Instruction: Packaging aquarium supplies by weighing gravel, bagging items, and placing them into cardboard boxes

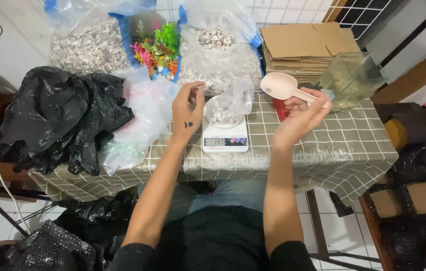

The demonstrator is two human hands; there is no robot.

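My right hand (300, 114) holds a pale pink plastic scoop (282, 87) by its handle, raised above the table with the bowl pointing left. My left hand (188, 110) pinches the top edge of a small clear plastic bag (230, 104) with pebbles in it. That bag rests on a white digital kitchen scale (225, 140) with a lit display, between my two hands. Behind the scale stands a large open clear bag of pale gravel (218, 60).
A second big gravel bag (88, 46) and colourful plastic aquarium plants (158, 50) sit at the back. Black plastic bags (57, 118) and clear bags (140, 118) lie at left. Flat cardboard (303, 47) and a small glass tank (349, 78) are at right on the checked tablecloth (343, 145).
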